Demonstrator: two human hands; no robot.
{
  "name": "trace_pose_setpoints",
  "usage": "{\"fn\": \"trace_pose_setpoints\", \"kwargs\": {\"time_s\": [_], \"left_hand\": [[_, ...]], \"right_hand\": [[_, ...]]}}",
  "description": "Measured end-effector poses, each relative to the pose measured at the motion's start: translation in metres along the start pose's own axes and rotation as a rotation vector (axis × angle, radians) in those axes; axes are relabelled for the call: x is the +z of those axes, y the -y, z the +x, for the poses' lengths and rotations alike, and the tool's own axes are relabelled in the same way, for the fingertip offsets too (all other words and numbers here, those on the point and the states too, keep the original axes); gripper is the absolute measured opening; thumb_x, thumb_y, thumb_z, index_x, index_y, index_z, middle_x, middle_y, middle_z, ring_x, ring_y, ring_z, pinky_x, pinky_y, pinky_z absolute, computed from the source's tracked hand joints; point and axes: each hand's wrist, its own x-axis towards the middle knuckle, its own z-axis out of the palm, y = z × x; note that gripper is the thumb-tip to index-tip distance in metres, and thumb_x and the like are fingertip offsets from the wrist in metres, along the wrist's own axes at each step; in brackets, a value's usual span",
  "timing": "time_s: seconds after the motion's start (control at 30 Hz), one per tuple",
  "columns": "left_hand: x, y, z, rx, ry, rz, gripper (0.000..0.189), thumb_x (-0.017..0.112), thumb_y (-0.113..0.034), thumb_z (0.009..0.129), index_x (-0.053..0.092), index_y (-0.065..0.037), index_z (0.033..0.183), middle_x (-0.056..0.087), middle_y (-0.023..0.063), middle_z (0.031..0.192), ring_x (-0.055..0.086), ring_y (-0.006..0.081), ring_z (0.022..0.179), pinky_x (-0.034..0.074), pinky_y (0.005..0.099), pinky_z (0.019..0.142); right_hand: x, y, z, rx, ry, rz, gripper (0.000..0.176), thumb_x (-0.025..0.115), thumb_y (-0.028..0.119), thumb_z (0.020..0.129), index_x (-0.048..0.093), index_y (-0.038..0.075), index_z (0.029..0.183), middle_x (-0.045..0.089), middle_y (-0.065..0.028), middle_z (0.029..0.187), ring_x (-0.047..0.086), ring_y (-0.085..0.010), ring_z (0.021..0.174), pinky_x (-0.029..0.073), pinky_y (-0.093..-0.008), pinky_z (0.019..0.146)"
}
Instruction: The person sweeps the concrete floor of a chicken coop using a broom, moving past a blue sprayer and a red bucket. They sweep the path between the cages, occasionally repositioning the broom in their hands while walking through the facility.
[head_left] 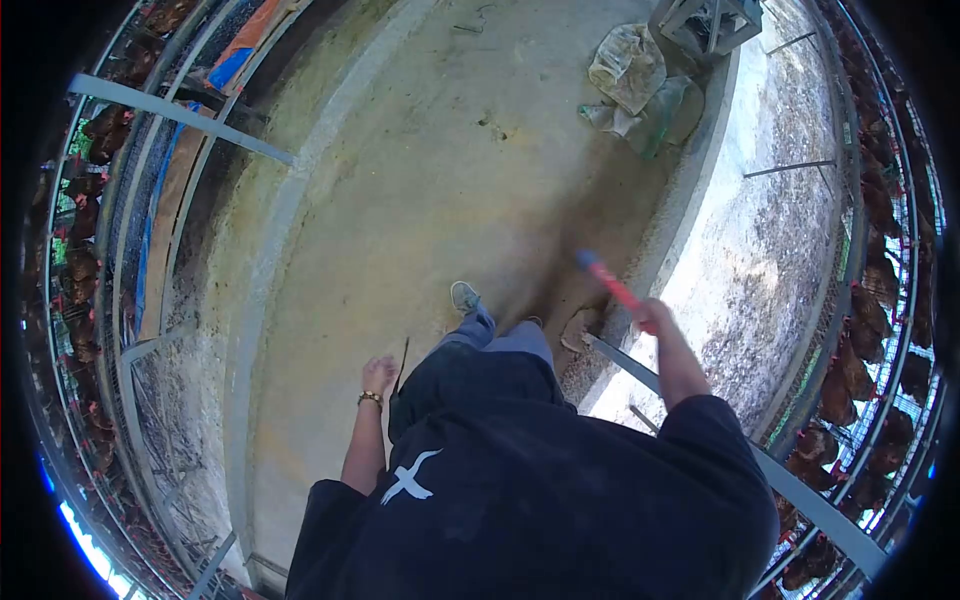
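My right hand [655, 318] is closed around a red stick-like handle [617, 286] with a blue end, which points forward and left over the floor. What the handle belongs to cannot be made out. On the other side, my left hand [380, 373] hangs low beside my body, its fingers loosely bent and apart, with nothing visible in them. A thin dark rod [402, 365] shows just right of that hand, seemingly apart from it. A bracelet [370, 398] circles my left wrist.
Concrete floor [400, 220] runs ahead between two low kerbs. Brown hens [840, 385] sit in wire cages along both sides. Grey metal bars [185, 118] jut inward at left and right. Crumpled sacks [628, 70] lie by the right kerb, near a grey metal frame [708, 25].
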Motion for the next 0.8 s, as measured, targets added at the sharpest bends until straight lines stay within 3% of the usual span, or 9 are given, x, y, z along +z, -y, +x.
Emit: {"fn": "trace_pose_setpoints", "kwargs": {"time_s": [0.03,0.07,0.13,0.27,0.37,0.47,0.5,0.63,0.8], "left_hand": [[-0.001,-0.004,0.009,-0.101,-0.018,-0.093,0.015,0.049,-0.016,0.080,0.061,-0.007,0.081,0.061,0.0056,0.071,0.059,0.0172,0.063,0.048,0.0261,0.055],[-0.001,-0.014,0.009,-0.172,-0.062,-0.242,0.014,0.050,-0.016,0.080,0.060,-0.007,0.081,0.060,0.0051,0.070,0.059,0.0161,0.061,0.047,0.0254,0.052],[-0.009,-0.061,0.000,-0.294,-0.158,-0.537,0.011,0.052,-0.015,0.080,0.059,-0.008,0.081,0.060,0.0040,0.069,0.057,0.0139,0.058,0.046,0.0242,0.048],[-0.001,-0.087,0.006,-0.315,-0.098,-0.542,0.011,0.055,-0.019,0.078,0.058,-0.009,0.081,0.059,0.0031,0.068,0.056,0.0116,0.055,0.044,0.0220,0.046],[0.011,-0.093,0.010,-0.359,-0.034,-0.502,0.012,0.056,-0.021,0.077,0.057,-0.009,0.081,0.058,0.0026,0.067,0.057,0.0114,0.056,0.043,0.0219,0.046],[0.027,-0.086,0.020,-0.371,0.016,-0.440,0.012,0.057,-0.021,0.076,0.056,-0.010,0.080,0.057,0.0023,0.067,0.056,0.0112,0.056,0.042,0.0219,0.046],[0.031,-0.094,0.021,-0.388,0.018,-0.452,0.012,0.057,-0.021,0.076,0.056,-0.010,0.080,0.057,0.0024,0.067,0.056,0.0113,0.055,0.042,0.0220,0.046],[0.048,-0.117,0.015,-0.446,-0.005,-0.502,0.013,0.057,-0.021,0.076,0.056,-0.009,0.080,0.057,0.0028,0.067,0.056,0.0120,0.055,0.043,0.0225,0.046],[0.082,-0.142,0.021,-0.426,0.003,-0.487,0.016,0.056,-0.020,0.077,0.056,-0.006,0.085,0.059,0.0054,0.071,0.057,0.0140,0.058,0.044,0.0240,0.048]], "right_hand": [[0.033,0.025,0.017,-0.137,0.053,-0.465,0.005,0.055,0.007,0.058,0.057,0.003,0.057,0.054,-0.0101,0.051,0.055,-0.0215,0.046,0.041,-0.0340,0.042],[0.044,0.095,-0.057,-0.232,-0.069,-0.498,0.009,0.056,0.011,0.058,0.057,0.002,0.057,0.057,-0.0134,0.054,0.058,-0.0233,0.050,0.044,-0.0343,0.044],[0.082,0.139,-0.055,-0.316,0.103,-0.549,0.011,0.057,0.013,0.057,0.061,0.004,0.061,0.060,-0.0141,0.059,0.061,-0.0251,0.056,0.046,-0.0357,0.049],[0.074,0.205,-0.102,-0.411,0.026,-0.716,0.016,0.057,0.014,0.058,0.063,0.003,0.068,0.062,-0.0149,0.067,0.063,-0.0264,0.064,0.047,-0.0363,0.054],[0.033,0.188,-0.093,-0.537,-0.027,-0.740,0.021,0.057,0.016,0.059,0.063,0.001,0.073,0.062,-0.0165,0.073,0.062,-0.0264,0.070,0.048,-0.0363,0.058],[-0.050,0.157,-0.094,-0.213,0.055,-0.726,0.024,0.059,0.016,0.057,0.062,0.000,0.075,0.062,-0.0184,0.074,0.062,-0.0267,0.067,0.047,-0.0360,0.057],[-0.079,0.107,-0.056,-0.411,-0.026,-0.742,0.022,0.059,0.014,0.056,0.060,-0.002,0.071,0.061,-0.0167,0.068,0.060,-0.0247,0.057,0.045,-0.0358,0.048],[-0.215,0.036,-0.050,0.032,0.059,-0.455,0.014,0.068,0.007,0.058,0.056,0.000,0.054,0.052,-0.0118,0.046,0.051,-0.0190,0.040,0.039,-0.0329,0.036],[-0.233,0.023,-0.020,0.144,-0.464,-0.469,0.018,0.061,0.014,0.065,0.062,0.003,0.079,0.062,-0.0151,0.077,0.061,-0.0246,0.066,0.048,-0.0388,0.058]]}}
